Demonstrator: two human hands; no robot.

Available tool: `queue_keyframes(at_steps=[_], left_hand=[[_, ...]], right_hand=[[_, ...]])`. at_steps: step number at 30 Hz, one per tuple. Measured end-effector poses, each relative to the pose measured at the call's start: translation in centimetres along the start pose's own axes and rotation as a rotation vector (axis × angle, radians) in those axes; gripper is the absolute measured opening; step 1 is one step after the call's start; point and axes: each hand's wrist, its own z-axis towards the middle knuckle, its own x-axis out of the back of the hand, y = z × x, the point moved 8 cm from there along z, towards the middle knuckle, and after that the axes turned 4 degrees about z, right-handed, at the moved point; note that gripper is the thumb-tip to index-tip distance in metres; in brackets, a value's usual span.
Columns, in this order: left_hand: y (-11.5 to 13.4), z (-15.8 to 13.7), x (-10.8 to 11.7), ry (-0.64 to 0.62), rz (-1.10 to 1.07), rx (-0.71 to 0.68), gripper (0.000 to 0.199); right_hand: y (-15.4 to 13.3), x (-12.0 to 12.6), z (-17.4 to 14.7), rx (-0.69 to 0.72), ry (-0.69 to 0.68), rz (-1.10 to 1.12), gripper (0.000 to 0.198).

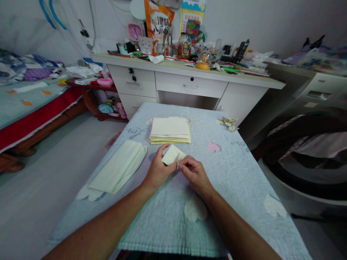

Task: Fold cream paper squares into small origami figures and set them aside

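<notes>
Left hand (157,169): closed on a small piece of folded paper (170,154), thumb on the near side, a finger along the far edge. Right hand (193,175): fingertips pinching a narrow flap at the near right of that piece, which I find held between both hands, above the middle of the tablecloth (162,222). Handling note, my judgement: I would keep the left hold firm but flat, line up the flap's edges before pressing, then run a thumbnail along the crease, as a crooked line would be hard to undo. Tablecloth: pale blue, heart pattern, reading "Love" at the left, apparently the same word at the right. Pale green paper (118,168): folded bundle, slantwise, left of the hands. Cream and yellow stack (170,126): just beyond the hands, no writing I can make out. Small paper pieces (230,121): far right corner, one with dark markings, illegible. Desk (173,80): white, beyond, top crowded. Jar (184,46): amber contents, label unreadable to me. Orange bag (157,23): large pale characters, not read with confidence. Yellow-and-blue packet (187,16): lettering too small to transcribe
</notes>
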Motion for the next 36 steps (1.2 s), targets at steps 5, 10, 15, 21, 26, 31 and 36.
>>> queue_keyframes(at_steps=[5,10,15,21,26,31,36], left_hand=[[-0.5,-0.1,-0.4,-0.058,-0.156,0.093,0.083],[-0.4,0.0,0.1,-0.007,-0.116,0.088,0.076],[-0.8,0.2,0.0,-0.018,-0.192,0.105,0.064],[-0.9,-0.1,-0.7,-0.146,-0.364,0.157,0.039],[-0.7,-0.2,-0.9,-0.201,-0.316,0.161,0.043],[-0.8,-0.2,-1.0,-0.217,-0.242,0.179,0.041],[-0.4,-0.5,-1.4,-0.245,-0.232,0.157,0.036]], right_hand=[[-0.2,-0.1,0.0,0.01,-0.01,-0.026,0.016],[-0.7,-0.5,0.0,0.029,-0.037,-0.091,0.014],[-1.0,-0.6,0.0,0.05,-0.054,-0.115,0.012],[-0.6,-0.3,0.0,0.056,-0.053,-0.137,0.014],[-0.7,-0.5,0.0,0.053,-0.082,-0.09,0.013],[0.2,1.3,0.1,-0.025,0.141,0.162,0.019],[1.6,0.2,0.3,-0.171,0.039,0.243,0.035]])
